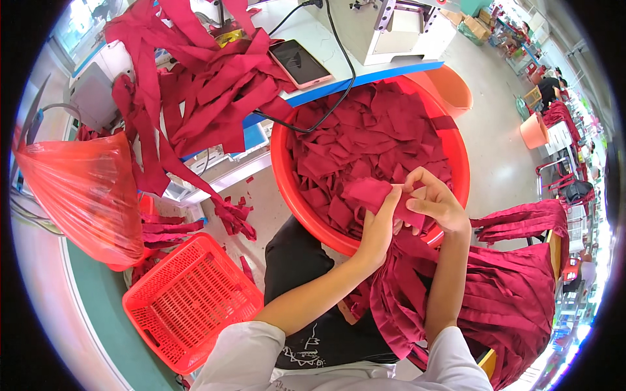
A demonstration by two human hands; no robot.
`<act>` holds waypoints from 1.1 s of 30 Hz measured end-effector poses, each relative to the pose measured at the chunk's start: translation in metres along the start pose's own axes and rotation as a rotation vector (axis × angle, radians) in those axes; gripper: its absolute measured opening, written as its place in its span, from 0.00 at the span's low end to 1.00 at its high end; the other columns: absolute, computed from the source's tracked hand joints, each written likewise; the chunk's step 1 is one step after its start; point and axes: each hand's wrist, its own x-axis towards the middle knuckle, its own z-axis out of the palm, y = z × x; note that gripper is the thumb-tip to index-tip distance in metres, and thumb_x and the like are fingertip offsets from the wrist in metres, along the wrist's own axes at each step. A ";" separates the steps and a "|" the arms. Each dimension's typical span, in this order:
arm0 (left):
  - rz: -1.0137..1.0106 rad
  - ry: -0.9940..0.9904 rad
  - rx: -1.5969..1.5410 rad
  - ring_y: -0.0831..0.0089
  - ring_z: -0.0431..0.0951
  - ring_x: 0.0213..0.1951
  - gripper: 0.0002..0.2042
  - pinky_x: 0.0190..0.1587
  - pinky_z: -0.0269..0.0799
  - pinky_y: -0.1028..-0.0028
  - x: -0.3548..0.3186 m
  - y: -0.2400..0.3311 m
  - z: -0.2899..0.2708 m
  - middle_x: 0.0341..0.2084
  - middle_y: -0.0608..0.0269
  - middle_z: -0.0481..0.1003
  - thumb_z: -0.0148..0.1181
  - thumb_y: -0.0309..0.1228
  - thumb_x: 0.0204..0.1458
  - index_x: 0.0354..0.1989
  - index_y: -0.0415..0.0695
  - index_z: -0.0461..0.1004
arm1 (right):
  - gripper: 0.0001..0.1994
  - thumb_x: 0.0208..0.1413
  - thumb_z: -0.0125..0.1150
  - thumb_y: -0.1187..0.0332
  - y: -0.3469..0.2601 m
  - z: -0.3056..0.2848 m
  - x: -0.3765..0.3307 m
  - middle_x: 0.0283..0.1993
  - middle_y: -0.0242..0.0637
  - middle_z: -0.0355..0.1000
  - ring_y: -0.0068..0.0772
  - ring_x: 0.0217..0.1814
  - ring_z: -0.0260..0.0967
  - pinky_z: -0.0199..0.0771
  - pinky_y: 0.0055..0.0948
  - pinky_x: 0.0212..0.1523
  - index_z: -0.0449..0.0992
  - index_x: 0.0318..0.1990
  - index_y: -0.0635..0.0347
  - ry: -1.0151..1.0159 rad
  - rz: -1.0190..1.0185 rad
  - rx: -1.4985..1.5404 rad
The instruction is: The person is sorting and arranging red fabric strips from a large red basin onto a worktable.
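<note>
Over the near side of a big round orange-red tub [282, 173], both my hands are closed on a dark red fabric piece [366, 191]. My left hand [378, 229] grips it with the thumb on top. My right hand [442, 201] pinches its right part between thumb and fingers; some fingertips are hidden behind the cloth. Many loose cut pieces [372, 130] of the same cloth fill the tub. Long dark red strips [405, 287] hang just below my hands, between my forearms. I cannot tell whether the held piece joins these strips.
A table [352, 79] with a blue edge holds tangled red strips [215, 98], a phone [300, 63] and a black cable [349, 49]. Lower left are a red plastic basket [189, 300] and a red plastic bag [85, 189]. More strips [508, 287] drape at right.
</note>
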 end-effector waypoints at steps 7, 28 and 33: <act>0.015 0.010 0.098 0.86 0.65 0.21 0.09 0.21 0.57 0.82 -0.009 0.009 0.011 0.23 0.73 0.69 0.56 0.34 0.60 0.43 0.43 0.73 | 0.10 0.60 0.57 0.76 0.008 -0.005 -0.001 0.29 0.37 0.75 0.29 0.30 0.77 0.75 0.23 0.21 0.60 0.42 0.60 0.015 0.014 0.031; -0.109 -0.116 -0.346 0.58 0.79 0.40 0.17 0.50 0.69 0.64 0.016 0.022 -0.009 0.24 0.58 0.74 0.44 0.41 0.57 0.32 0.39 0.74 | 0.17 0.52 0.54 0.81 0.070 -0.002 -0.144 0.18 0.25 0.65 0.15 0.16 0.60 0.55 0.17 0.15 0.68 0.50 0.59 0.563 0.288 -0.489; -0.108 -0.229 -0.358 0.73 0.62 0.19 0.16 0.32 0.64 0.70 0.015 0.032 -0.009 0.14 0.70 0.57 0.40 0.40 0.59 0.21 0.47 0.61 | 0.09 0.50 0.53 0.84 0.200 -0.004 -0.241 0.21 0.38 0.68 0.30 0.19 0.70 0.65 0.31 0.20 0.67 0.37 0.60 1.147 0.262 -0.953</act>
